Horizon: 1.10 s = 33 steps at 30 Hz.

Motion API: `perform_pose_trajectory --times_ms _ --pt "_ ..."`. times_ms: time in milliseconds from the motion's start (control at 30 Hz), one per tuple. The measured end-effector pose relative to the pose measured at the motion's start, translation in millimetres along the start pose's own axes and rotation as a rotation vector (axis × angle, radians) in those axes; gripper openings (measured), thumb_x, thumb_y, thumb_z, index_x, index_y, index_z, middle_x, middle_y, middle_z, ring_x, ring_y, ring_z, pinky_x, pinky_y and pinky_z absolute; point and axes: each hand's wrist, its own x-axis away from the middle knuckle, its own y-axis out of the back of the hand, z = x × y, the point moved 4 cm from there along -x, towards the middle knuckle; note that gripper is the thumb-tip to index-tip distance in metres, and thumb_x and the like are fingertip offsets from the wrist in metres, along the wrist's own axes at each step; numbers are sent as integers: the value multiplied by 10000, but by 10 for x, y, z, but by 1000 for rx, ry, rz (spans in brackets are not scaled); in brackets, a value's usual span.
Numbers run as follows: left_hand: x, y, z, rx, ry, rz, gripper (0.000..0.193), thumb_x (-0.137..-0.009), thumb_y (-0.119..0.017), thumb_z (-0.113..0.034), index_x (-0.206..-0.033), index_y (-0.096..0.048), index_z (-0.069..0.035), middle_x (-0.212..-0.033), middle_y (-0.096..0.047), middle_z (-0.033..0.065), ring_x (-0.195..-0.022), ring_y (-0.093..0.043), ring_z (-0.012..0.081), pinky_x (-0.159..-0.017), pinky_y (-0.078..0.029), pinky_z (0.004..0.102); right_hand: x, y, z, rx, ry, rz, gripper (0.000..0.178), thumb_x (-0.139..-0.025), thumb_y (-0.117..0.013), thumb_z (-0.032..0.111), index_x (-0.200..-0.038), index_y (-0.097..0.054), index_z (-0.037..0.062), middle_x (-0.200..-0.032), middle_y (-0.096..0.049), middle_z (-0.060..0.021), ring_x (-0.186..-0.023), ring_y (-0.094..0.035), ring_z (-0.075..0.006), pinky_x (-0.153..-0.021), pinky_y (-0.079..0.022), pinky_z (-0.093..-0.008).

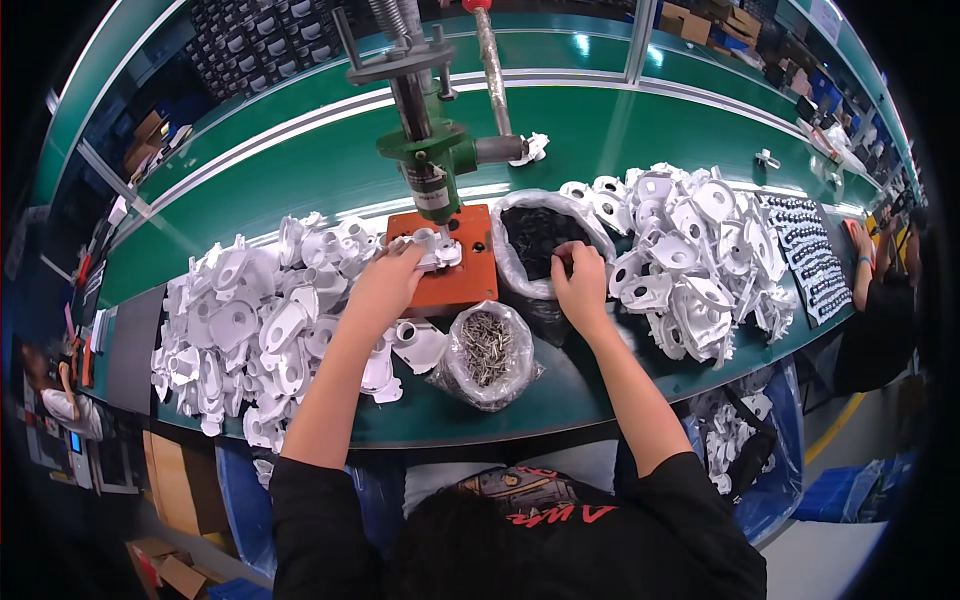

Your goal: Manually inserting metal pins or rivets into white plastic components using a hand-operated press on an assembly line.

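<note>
A green hand press (430, 165) stands over an orange base block (455, 290). On that block, under the ram, lies a white moulded part (438, 252). The fingers of my left hand (392, 280) close on its left side. My right hand (582, 282) is at the near right rim of a clear plastic bag (510, 268), its thumb and fingertips pinched together. Small black parts (532, 235) fill the bag. What the pinch holds, if anything, is too small to tell. Below the block sits an open bag of metal pins (486, 350).
Heaps of white moulded parts (235, 325) lie left of the press and more white parts (690, 250) lie at the right. Beyond these is a tray of black parts (808, 250). The press lever (490, 70) rises behind. Another person (875, 310) works at far right.
</note>
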Motion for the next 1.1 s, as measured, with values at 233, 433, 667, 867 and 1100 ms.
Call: perform_pose_trajectory --times_ms 233,433,667,867,1100 --pt "-11 -91 -14 -68 -252 -325 132 -861 -549 -122 -950 -503 -36 -869 -604 210 -820 -577 429 -686 -458 500 -10 41 23 69 85 -26 192 -771 -646 83 -957 -627 42 -920 -615 -78 -881 -551 -277 -785 -432 -371" --pt "-23 -312 97 -120 -258 -246 134 -845 -562 -111 -905 -490 -16 -904 -580 201 -836 -571 412 -706 -462 481 2 34 59 50 60 -7 189 -760 -656 89 -945 -652 51 -918 -615 -79 -881 -549 -279 -791 -433 -369" --pt "62 -513 -52 -212 -231 -521 268 -835 -586 -156 -990 -502 46 -1106 -545 278 -1090 -503 443 -938 -403 494 -45 35 146 -1 69 12 192 -748 -671 99 -937 -691 69 -954 -642 -71 -916 -560 -258 -822 -437 -350" --pt "71 -586 -78 -131 -151 -603 246 -822 -584 -165 -947 -557 45 -1173 -524 324 -1145 -485 450 -1011 -354 525 -354 -240 681 -229 118 151 183 -752 -674 125 -917 -717 59 -962 -680 -75 -914 -565 -241 -832 -455 -350" --pt "76 -617 -115 -82 -158 -749 206 -768 -588 -121 -880 -537 43 -1141 -538 314 -1134 -492 450 -1000 -361 539 -387 -749 738 -339 169 251 164 -743 -689 151 -871 -728 56 -881 -704 -39 -857 -552 -226 -818 -427 -354"
